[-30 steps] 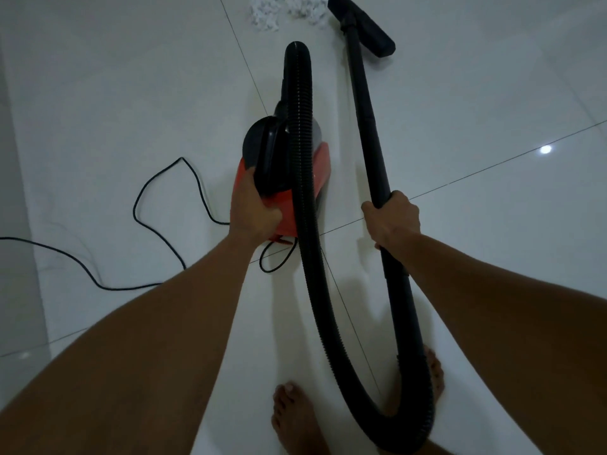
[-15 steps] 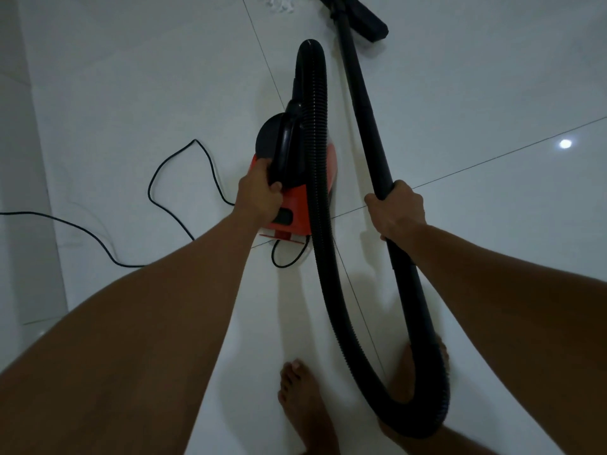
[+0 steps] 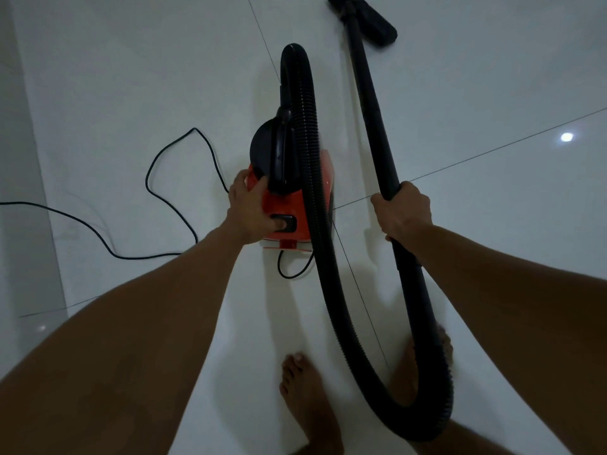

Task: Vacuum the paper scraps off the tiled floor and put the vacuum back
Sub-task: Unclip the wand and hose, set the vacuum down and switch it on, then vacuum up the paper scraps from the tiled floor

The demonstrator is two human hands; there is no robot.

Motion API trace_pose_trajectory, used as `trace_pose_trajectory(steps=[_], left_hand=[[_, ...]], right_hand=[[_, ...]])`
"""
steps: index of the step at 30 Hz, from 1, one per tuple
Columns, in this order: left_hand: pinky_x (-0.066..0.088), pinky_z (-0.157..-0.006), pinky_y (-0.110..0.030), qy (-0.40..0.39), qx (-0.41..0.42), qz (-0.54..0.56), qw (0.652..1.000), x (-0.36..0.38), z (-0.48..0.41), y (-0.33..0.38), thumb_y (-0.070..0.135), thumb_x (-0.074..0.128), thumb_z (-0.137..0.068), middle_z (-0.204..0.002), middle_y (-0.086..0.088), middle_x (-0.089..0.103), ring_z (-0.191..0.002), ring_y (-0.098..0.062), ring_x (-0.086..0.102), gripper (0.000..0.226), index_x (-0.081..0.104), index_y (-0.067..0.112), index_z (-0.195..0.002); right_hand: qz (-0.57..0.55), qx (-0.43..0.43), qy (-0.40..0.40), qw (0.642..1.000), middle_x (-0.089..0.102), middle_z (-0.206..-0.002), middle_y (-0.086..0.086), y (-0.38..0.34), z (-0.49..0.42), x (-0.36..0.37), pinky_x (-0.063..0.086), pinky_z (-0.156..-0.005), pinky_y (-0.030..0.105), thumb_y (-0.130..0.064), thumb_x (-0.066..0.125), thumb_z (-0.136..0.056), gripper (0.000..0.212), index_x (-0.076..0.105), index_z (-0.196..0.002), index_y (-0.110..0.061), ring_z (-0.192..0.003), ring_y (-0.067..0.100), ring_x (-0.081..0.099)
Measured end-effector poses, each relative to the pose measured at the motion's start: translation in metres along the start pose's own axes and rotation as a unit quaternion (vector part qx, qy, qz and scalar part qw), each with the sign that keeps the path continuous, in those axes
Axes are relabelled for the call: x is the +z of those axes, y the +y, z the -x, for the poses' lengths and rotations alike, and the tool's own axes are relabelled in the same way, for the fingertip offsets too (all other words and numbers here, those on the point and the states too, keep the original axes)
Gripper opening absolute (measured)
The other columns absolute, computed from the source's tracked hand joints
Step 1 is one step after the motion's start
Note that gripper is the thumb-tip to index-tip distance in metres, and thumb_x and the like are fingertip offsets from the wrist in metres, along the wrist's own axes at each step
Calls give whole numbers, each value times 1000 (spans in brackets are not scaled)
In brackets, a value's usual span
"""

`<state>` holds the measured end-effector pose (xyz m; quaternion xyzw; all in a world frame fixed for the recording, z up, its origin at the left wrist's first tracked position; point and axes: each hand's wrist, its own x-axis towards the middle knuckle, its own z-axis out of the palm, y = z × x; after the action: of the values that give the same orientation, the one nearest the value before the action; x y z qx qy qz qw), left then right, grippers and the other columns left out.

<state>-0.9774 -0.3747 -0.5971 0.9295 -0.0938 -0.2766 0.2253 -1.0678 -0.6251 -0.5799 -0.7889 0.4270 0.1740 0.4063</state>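
Here: red-and-black canister vacuum [image 3: 295, 205] standing on the white tiled floor [image 3: 131, 77], ribbed black hose [image 3: 315, 152] arching over it. Left hand [image 3: 249, 211] laid spread-fingered on its rear, thumb on the black switch [image 3: 287, 223]; right hand [image 3: 402, 210] wrapped round the black rigid wand [image 3: 371, 103].

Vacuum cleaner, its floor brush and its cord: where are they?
vacuum cleaner [image 3: 295, 205]: head view, orange top of the body.
floor brush [image 3: 377, 24]: head view, middle of the black head.
cord [image 3: 194, 128]: head view, top bend of the loop.
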Motion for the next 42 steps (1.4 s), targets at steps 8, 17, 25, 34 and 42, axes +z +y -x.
trace_pose_trajectory(steps=[8,17,25,34,42], left_hand=[[37,-112,-54,81,72,20,994,29,-8,-16,12,82,-62,-156,-22,14,-143,-40,24,110,24,12,-155],[42,-107,-55,89,103,-5,991,35,-12,-24,11,81,-58,-156,-23,13,-141,-43,25,114,21,9,-155],[50,-97,-55,123,85,-41,988,42,-5,-25,12,78,-60,-159,-17,12,-138,-42,31,109,22,16,-154],[39,-113,-43,55,122,115,984,24,1,-14,19,78,-59,-155,-10,19,-140,-28,34,104,32,15,-152],[50,-80,-29,259,-53,155,952,-39,23,99,12,54,-87,-121,-11,52,-102,-24,56,36,51,13,-123]], right_hand=[[-2,-2,14,1000,63,-103,15,3,2,16,64,-65,46,-38,61,-95,43,52,-122,-7,-76,32,69],[-8,-5,29,1000,60,-107,14,-10,3,24,62,-72,49,-36,59,-94,43,51,-123,-6,-83,34,67],[13,-13,21,1000,59,-108,15,-12,0,24,62,-75,50,-36,59,-94,42,51,-122,-6,-86,35,66],[28,-13,9,999,59,-103,13,-19,17,8,62,-74,50,-36,59,-94,41,51,-120,-5,-83,34,67],[31,3,-2,1000,60,-99,13,-48,62,-48,63,-71,48,-35,60,-96,40,52,-120,-5,-77,31,68]])
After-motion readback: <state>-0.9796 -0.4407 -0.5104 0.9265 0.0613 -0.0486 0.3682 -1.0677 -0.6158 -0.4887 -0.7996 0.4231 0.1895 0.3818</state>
